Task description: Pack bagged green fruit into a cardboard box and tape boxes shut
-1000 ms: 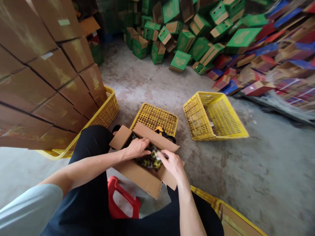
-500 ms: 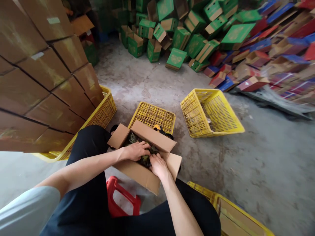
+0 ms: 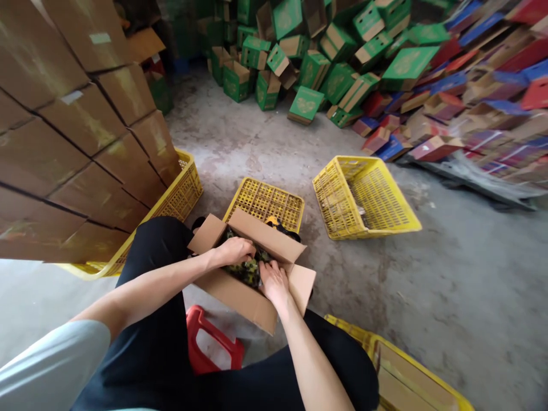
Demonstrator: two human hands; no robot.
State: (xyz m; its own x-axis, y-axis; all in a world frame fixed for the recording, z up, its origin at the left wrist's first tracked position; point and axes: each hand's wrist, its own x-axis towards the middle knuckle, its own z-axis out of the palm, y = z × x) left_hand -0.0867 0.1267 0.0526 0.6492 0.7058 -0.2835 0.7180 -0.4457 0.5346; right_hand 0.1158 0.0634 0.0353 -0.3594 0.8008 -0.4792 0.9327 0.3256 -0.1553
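An open cardboard box [image 3: 240,298] rests tilted between my knees, its flaps folded outward. Inside lie dark green and yellow mottled contents [image 3: 245,274] with a shiny surface like clear plastic; their kind cannot be made out. My left hand [image 3: 234,251] is over the far left part of the opening, its fingers curled together just above the contents. What those fingers pinch, if anything, is hidden. At the right end of the box, my right hand [image 3: 274,279] lies on the contents with fingers stretched out and spread a little.
A flat yellow crate [image 3: 274,200] lies beyond the box. Another yellow crate [image 3: 368,200] sits tilted to the right. Stacked cartons [image 3: 85,148] rise on the left. A red stool [image 3: 214,342] is below me. Green boxes [image 3: 306,103] are heaped at the back.
My left hand has lifted slightly and drawn back to the left, its fingers now curled instead of spread. More of the mottled contents shows. My right hand stays nearly in place.
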